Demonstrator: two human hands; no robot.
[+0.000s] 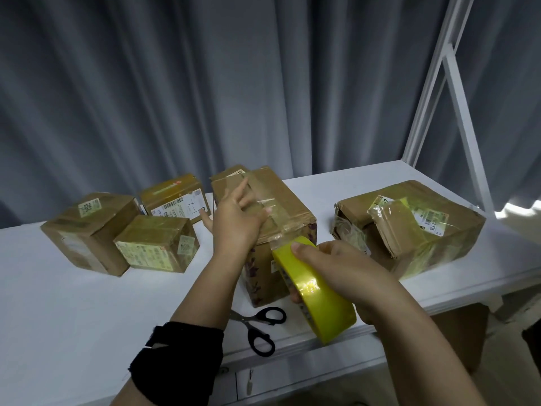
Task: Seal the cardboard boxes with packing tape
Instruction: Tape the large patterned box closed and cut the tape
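Note:
A tall cardboard box stands in the middle of the white table. A strip of clear tape runs along its top seam and down to a yellow roll of packing tape. My right hand grips that roll just in front of the box's near top edge. My left hand lies flat on the box top with fingers spread, pressing on the tape.
Black-handled scissors lie on the table in front of the box. Three smaller boxes sit at the left, a large taped box at the right. A grey curtain hangs behind; a white frame rises at the right.

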